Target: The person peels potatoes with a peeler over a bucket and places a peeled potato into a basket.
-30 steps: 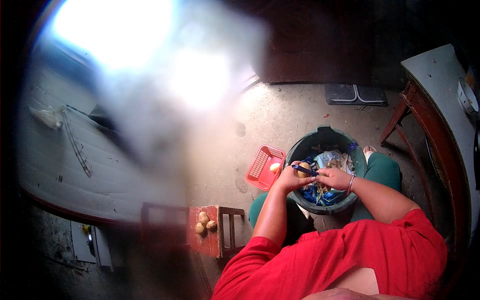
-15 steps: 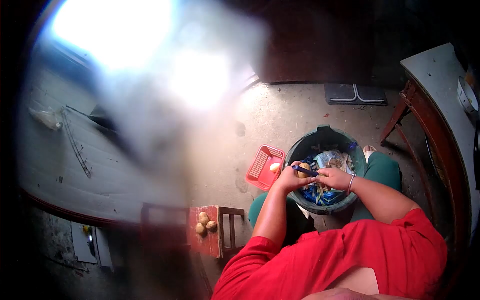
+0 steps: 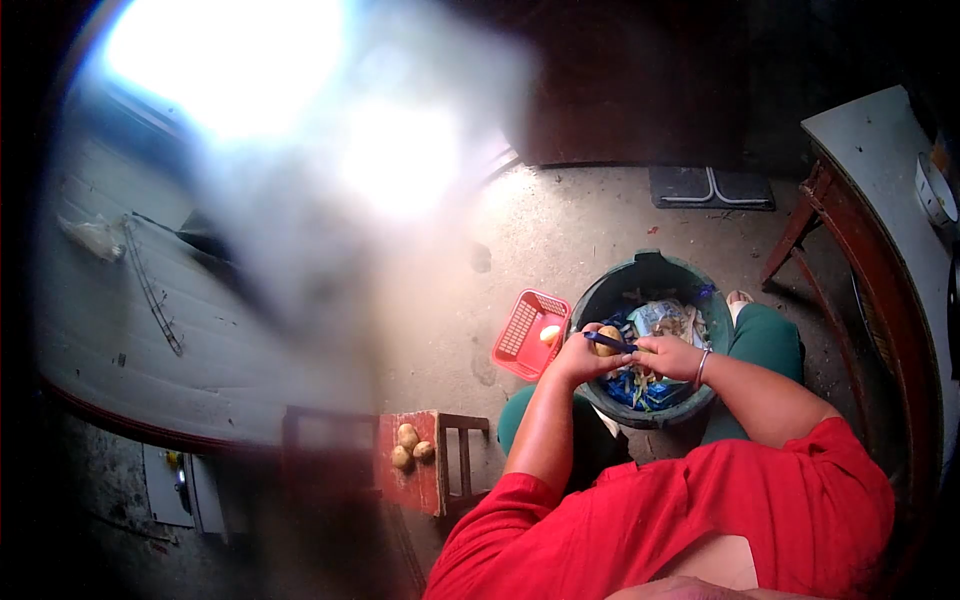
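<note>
My left hand [image 3: 584,359] is closed around a tan potato [image 3: 608,333] over the near left part of a dark green bin. My right hand [image 3: 670,358], with a bracelet at its wrist, grips a dark blue peeler [image 3: 612,343] that lies across the potato. Fingers of both hands meet close together, so the peeler's blade cannot be made out. Below them the bin [image 3: 590,290] holds peelings [image 3: 690,322] and crumpled plastic bags [image 3: 655,318]. To its left, a red plastic basket [image 3: 517,345] contains a pale peeled piece [image 3: 549,334].
Several unpeeled potatoes [image 3: 407,435] rest on a small red wooden stool [image 3: 425,480] at my left. A table [image 3: 870,130] with a white bowl [image 3: 932,190] stands on the right. A large pale surface [image 3: 200,380] fills the left, partly hidden by glare.
Almost nothing differs. Both hands, the potato and the peeler keep nearly the same position over the bin.
</note>
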Demonstrator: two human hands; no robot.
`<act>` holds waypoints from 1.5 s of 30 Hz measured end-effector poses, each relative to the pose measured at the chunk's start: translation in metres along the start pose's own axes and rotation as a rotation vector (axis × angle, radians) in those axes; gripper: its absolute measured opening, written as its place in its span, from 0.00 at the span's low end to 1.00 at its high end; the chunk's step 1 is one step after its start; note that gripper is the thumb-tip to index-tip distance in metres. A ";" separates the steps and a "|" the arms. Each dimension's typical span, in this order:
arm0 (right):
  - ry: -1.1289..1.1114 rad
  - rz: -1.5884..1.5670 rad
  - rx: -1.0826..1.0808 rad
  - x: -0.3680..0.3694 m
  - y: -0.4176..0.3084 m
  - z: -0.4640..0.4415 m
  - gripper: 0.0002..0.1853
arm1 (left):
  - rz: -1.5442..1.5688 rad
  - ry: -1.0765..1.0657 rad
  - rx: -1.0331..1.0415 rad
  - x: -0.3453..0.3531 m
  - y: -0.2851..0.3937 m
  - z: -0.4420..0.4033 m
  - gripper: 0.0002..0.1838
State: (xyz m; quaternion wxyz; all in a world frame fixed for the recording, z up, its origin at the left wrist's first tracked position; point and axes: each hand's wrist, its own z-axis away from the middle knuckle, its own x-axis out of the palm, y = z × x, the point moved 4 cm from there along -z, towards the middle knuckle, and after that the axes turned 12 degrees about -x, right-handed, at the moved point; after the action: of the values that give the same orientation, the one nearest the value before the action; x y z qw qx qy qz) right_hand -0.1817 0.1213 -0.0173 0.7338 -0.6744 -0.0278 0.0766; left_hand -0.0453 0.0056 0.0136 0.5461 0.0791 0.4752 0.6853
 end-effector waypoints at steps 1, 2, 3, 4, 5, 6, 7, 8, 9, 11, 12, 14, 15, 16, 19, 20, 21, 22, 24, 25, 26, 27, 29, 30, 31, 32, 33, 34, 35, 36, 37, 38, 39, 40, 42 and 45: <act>0.000 0.000 0.000 0.000 0.000 0.000 0.12 | 0.003 -0.001 -0.008 0.000 0.000 0.000 0.39; -0.001 0.006 -0.009 0.000 -0.002 0.000 0.12 | 0.002 -0.002 -0.009 0.001 -0.003 -0.002 0.39; -0.002 0.012 -0.018 0.000 -0.003 0.001 0.12 | 0.028 -0.009 -0.004 0.002 -0.005 -0.004 0.39; -0.002 0.012 -0.018 0.000 -0.001 0.000 0.12 | 0.054 -0.016 0.000 0.002 -0.007 -0.005 0.39; 0.012 0.043 -0.055 -0.002 0.001 -0.002 0.12 | 0.054 -0.016 0.000 0.002 -0.010 -0.007 0.39; 0.025 0.074 -0.088 -0.002 -0.002 -0.001 0.12 | 0.028 -0.007 -0.002 0.002 -0.008 -0.006 0.39; 0.024 0.073 -0.086 -0.002 -0.004 0.000 0.12 | 0.000 0.004 -0.003 0.001 -0.006 -0.005 0.39; 0.029 0.053 -0.061 -0.002 -0.007 0.001 0.12 | 0.001 0.003 -0.004 0.000 -0.004 -0.003 0.39; 0.033 0.034 -0.037 -0.002 -0.009 0.002 0.12 | 0.013 -0.003 -0.017 0.000 0.001 0.001 0.38; 0.033 0.057 -0.049 -0.002 -0.007 0.001 0.12 | 0.026 -0.010 -0.030 0.000 0.002 0.003 0.38; 0.035 0.080 -0.060 -0.002 -0.005 0.000 0.12 | 0.047 -0.025 -0.033 0.001 0.001 0.002 0.37; 0.035 0.083 -0.091 -0.003 0.004 -0.003 0.12 | 0.069 -0.040 -0.036 0.001 -0.002 0.000 0.37; 0.036 0.087 -0.121 -0.002 0.001 -0.003 0.11 | 0.033 -0.056 -0.021 0.002 -0.001 -0.002 0.37; 0.035 0.086 -0.120 -0.002 -0.002 -0.002 0.11 | -0.002 -0.071 -0.006 0.002 -0.003 -0.004 0.36; 0.175 0.026 0.065 -0.010 -0.002 -0.001 0.13 | -0.109 0.054 0.125 0.004 -0.012 -0.012 0.39; 0.203 0.054 0.040 -0.014 -0.002 -0.002 0.14 | -0.119 0.028 0.083 0.004 -0.017 -0.015 0.42; 0.231 0.082 0.014 -0.016 -0.004 -0.003 0.14 | -0.119 0.028 0.083 0.004 -0.015 -0.013 0.42; 0.226 0.018 0.028 -0.015 -0.006 -0.002 0.15 | -0.109 0.053 0.089 0.003 -0.014 -0.011 0.42; 0.217 -0.004 0.038 -0.012 -0.014 0.001 0.14 | -0.096 0.080 0.096 0.002 -0.011 -0.009 0.42; 0.210 -0.030 0.049 -0.010 -0.015 0.002 0.14 | -0.097 0.072 0.081 0.001 -0.009 -0.008 0.41; 0.208 -0.030 0.050 -0.008 -0.013 0.003 0.14 | -0.099 0.063 0.066 0.000 -0.009 -0.008 0.41; 0.181 0.003 0.005 -0.006 -0.011 0.001 0.14 | -0.098 0.063 0.064 0.000 -0.009 -0.008 0.41; 0.154 0.035 -0.039 -0.005 -0.009 0.000 0.14 | -0.105 0.042 0.053 0.000 -0.010 -0.008 0.36; 0.145 0.007 -0.014 -0.005 -0.008 -0.001 0.13 | -0.104 0.041 0.052 0.001 -0.012 -0.009 0.36; 0.135 -0.019 0.010 -0.005 -0.006 -0.001 0.13 | -0.094 0.050 0.070 0.001 -0.013 -0.010 0.35; 0.133 -0.019 0.011 -0.005 -0.006 -0.001 0.13 | -0.084 0.059 0.089 0.001 -0.014 -0.010 0.33; 0.124 -0.006 0.002 -0.005 -0.007 -0.001 0.13 | -0.082 0.060 0.089 0.000 -0.017 -0.013 0.33; 0.116 0.008 -0.006 -0.005 -0.008 -0.001 0.12 | -0.078 0.063 0.086 0.000 -0.019 -0.015 0.34; 0.114 0.008 -0.005 -0.004 -0.009 0.000 0.12 | -0.074 0.064 0.084 0.000 -0.022 -0.018 0.36; 0.109 0.036 -0.037 -0.003 -0.016 0.001 0.12 | -0.073 0.064 0.084 0.000 -0.019 -0.016 0.36; 0.104 0.064 -0.070 -0.003 -0.020 0.002 0.12 | -0.013 0.024 0.079 0.001 -0.016 -0.013 0.35; 0.103 0.065 -0.070 -0.003 -0.019 0.002 0.12 | 0.046 -0.015 0.076 0.001 -0.014 -0.012 0.34; 0.104 0.082 -0.106 -0.002 -0.019 0.002 0.12 | 0.047 -0.015 0.076 0.001 -0.014 -0.012 0.34; 0.105 0.100 -0.143 -0.002 -0.020 0.002 0.12 | 0.092 -0.013 0.083 0.001 -0.015 -0.013 0.34; 0.087 0.055 -0.086 -0.002 -0.019 0.003 0.13 | 0.137 -0.010 0.090 0.000 -0.017 -0.015 0.34; 0.065 -0.011 -0.013 -0.002 -0.018 0.004 0.13 | 0.109 0.060 0.038 -0.004 -0.021 -0.016 0.35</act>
State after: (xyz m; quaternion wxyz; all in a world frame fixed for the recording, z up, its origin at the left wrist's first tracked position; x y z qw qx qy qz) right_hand -0.1828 0.1234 0.0010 0.7305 -0.6810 -0.0083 0.0506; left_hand -0.0395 -0.0079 -0.0088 0.4918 0.0947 0.4994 0.7069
